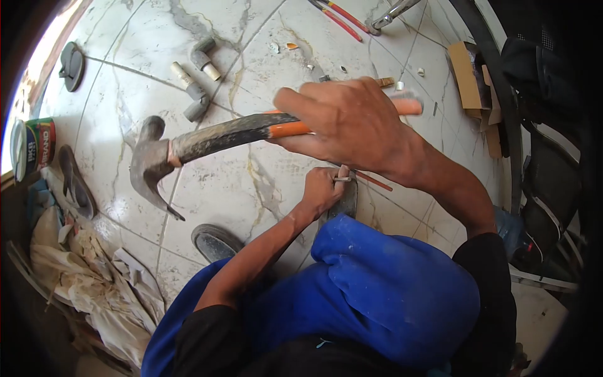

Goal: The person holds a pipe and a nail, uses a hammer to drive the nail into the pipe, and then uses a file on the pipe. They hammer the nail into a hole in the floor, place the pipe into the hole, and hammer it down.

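My right hand is wrapped round the black and orange handle of a claw hammer. The hammer is raised over the floor, its worn metal head at the left and its claw pointing down. Lower down, my left hand is closed on a short pale rod, of which only a small end shows by the thumb. That hand is close to the toe of a dark shoe. A thin reddish-brown stick sticks out to the right of it; what it rests on is hidden.
Grey pipe fittings lie on the tiled floor, with red-handled pliers at the top. Small chips are scattered about. A sandal, a paint can and crumpled cloth are at the left. A cardboard box stands right.
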Motion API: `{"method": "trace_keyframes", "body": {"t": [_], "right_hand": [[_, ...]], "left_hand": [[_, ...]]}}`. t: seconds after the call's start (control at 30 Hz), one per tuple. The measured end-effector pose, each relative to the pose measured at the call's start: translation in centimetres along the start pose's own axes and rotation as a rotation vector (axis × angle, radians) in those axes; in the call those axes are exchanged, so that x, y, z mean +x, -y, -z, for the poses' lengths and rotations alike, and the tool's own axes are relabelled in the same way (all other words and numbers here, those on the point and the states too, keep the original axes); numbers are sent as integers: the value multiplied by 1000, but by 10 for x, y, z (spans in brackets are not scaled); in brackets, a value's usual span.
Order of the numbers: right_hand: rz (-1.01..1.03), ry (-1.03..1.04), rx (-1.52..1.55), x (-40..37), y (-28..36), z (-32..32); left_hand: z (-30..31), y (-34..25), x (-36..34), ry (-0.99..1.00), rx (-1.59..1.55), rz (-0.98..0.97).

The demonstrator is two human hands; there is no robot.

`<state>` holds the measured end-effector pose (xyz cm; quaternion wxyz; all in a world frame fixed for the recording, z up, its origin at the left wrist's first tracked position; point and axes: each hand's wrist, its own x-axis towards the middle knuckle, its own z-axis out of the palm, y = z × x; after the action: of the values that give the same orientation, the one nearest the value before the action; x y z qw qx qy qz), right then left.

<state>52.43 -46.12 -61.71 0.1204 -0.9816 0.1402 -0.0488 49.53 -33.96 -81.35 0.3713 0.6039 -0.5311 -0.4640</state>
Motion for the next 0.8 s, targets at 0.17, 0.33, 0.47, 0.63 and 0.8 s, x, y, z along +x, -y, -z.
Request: {"method": "trace_keyframes", "body": {"t": [0.17, 0.33, 0.47, 0.63, 0.8], "right_hand": [[-884, -128, 688, -181, 13, 9], [-1169, 68, 603, -254, 51, 4], [-1146, 121, 561, -258, 64, 5], [-1064, -362, 864, -242, 72, 36], [-1038, -18, 436, -249, 69, 13]], "left_hand": [[4, -3, 6, -133, -92, 39], [-2, -3, 4, -217, -140, -84], [-2, -1, 7, -166, -77, -46], [-4, -1, 0, -182, -66, -79], [-10, 9, 1, -265, -36, -232]]}}
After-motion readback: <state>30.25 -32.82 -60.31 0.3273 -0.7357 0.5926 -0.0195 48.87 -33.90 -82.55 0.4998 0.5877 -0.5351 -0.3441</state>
